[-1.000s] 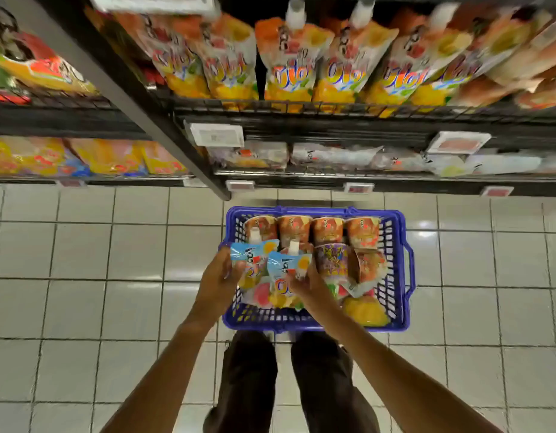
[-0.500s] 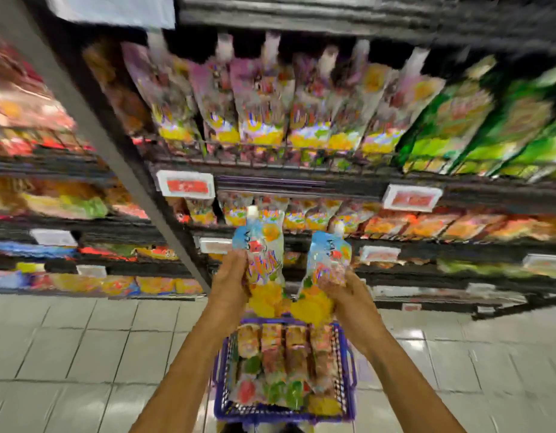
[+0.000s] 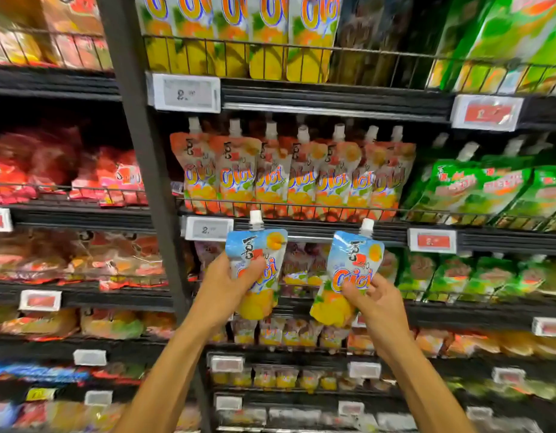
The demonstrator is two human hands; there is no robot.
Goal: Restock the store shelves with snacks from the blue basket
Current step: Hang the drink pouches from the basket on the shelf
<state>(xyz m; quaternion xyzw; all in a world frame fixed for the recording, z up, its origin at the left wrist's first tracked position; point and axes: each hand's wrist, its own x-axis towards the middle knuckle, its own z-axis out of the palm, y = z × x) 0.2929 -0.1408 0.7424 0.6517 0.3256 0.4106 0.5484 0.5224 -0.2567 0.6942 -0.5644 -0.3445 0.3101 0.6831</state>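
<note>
Head, hands (image 3: pixel 222 287) (image 3: pixel 376 304) hold two pouches (image 3: pixel 265 245) (image 3: pixel 354 260), likely juice

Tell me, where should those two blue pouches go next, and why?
Probably ease the left pouch forward onto the shelf right behind it. The left hand holds it and the right hand holds the right pouch, both upright, spouts up, close before that shelf. No blue row shows, so the exact slot is uncertain.
</note>
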